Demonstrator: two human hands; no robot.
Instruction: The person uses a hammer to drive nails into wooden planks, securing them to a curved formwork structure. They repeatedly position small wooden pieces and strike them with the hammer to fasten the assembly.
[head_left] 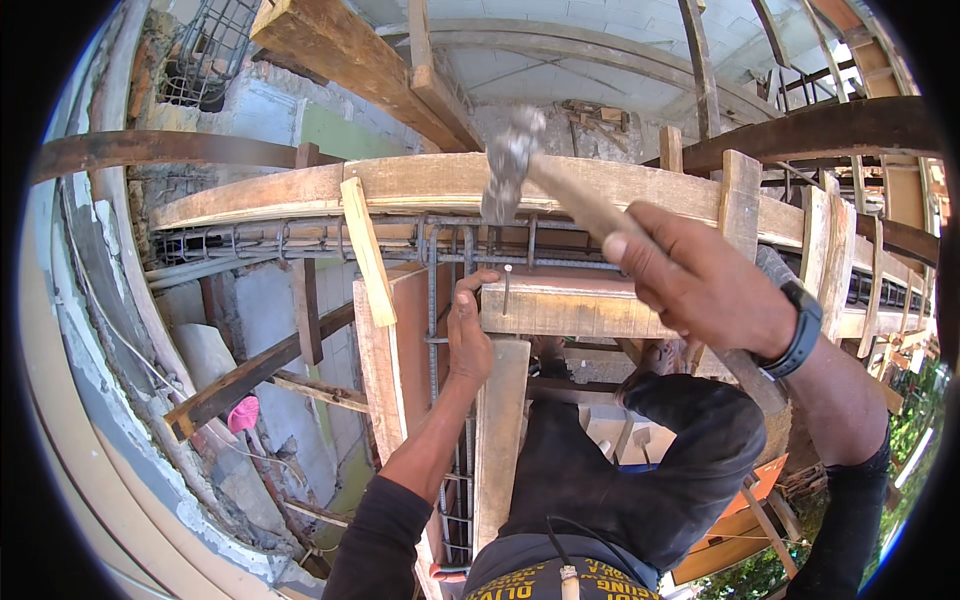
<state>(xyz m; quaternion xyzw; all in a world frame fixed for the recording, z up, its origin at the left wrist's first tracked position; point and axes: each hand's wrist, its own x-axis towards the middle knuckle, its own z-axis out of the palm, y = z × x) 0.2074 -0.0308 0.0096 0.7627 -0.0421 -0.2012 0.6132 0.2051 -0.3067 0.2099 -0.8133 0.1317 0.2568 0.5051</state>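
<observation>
One hammer (pixel 512 160), one nail (pixel 507 290), two hands at work. The right hand (pixel 690 280) was wrapped tight around the wooden hammer handle, wrist cocked, a dark watch (pixel 800 330) on it, the steel head blurred up at about twelve o'clock of the nail. The left hand (pixel 468 335) was pinched closed, fingertips at the nail, holding it upright on the horizontal plank (pixel 570 308), the forearm rising from six o'clock. Behind the plank ran a rebar cage (pixel 330 240) inside a curved wooden beam form (pixel 430 185). At nine o'clock stood a rough concrete wall (pixel 260 310), with diagonal timber braces (pixel 260 370) across it and a ceiling slab overhead.
</observation>
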